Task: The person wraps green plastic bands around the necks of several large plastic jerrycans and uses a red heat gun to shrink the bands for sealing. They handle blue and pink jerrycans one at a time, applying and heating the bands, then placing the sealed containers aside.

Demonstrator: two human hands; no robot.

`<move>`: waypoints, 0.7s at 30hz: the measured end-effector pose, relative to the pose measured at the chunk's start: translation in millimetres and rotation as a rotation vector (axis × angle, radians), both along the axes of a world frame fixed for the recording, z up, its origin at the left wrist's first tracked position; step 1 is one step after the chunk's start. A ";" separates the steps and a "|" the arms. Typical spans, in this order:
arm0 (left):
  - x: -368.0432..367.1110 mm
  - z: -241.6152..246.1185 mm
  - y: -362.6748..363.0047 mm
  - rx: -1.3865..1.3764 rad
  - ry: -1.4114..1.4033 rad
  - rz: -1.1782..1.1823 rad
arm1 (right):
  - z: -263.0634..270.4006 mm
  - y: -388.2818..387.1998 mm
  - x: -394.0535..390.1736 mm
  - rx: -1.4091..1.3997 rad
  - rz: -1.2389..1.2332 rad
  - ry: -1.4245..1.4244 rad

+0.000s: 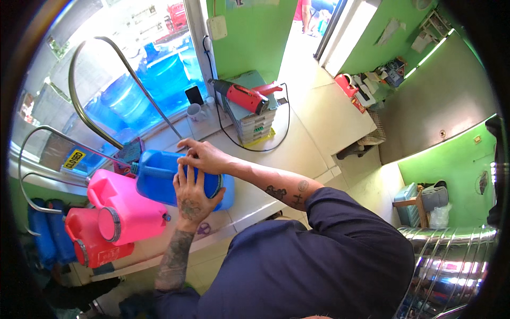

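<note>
A blue plastic water jug [156, 177] lies on its side on the tiled counter, its molded handle toward the window. My left hand [193, 195] spans its near end, fingers spread over the surface and thumb beside the ribbed rim of the round lid [213, 184]. Just above, my right hand [207, 157] reaches across the jug with bent fingers close to the left fingertips. Whether anything small sits between those right fingers is unclear. A lighter blue container [228, 193] shows partly behind the jug. Next to it are a pink jug [129, 209] and a red jug [101, 241].
Curved metal pipes [73, 85] rise at left near a basket [129, 153]. A red heat gun [245, 97] rests on stacked cases [255, 125], its black cord looping over the counter. A mug [195, 113] and a phone [194, 95] stand by the window. A steel tank [446, 263] is at lower right.
</note>
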State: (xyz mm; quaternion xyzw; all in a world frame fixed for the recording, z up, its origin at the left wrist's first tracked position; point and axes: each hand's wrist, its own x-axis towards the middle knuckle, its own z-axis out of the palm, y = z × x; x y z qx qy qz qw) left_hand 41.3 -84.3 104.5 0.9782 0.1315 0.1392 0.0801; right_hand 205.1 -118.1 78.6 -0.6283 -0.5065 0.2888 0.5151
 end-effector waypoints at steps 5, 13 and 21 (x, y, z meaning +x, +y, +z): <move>-22.0 -10.4 36.2 -0.165 -0.100 -0.197 | 9.2 -5.8 -9.4 -0.012 -0.086 -0.056; -58.6 -79.5 189.8 -0.731 -0.716 0.474 | 15.3 -22.8 -51.2 -0.092 0.141 -0.840; -69.2 -94.1 221.3 -1.203 -0.617 0.202 | 25.9 -25.6 -42.5 -0.159 0.243 -0.765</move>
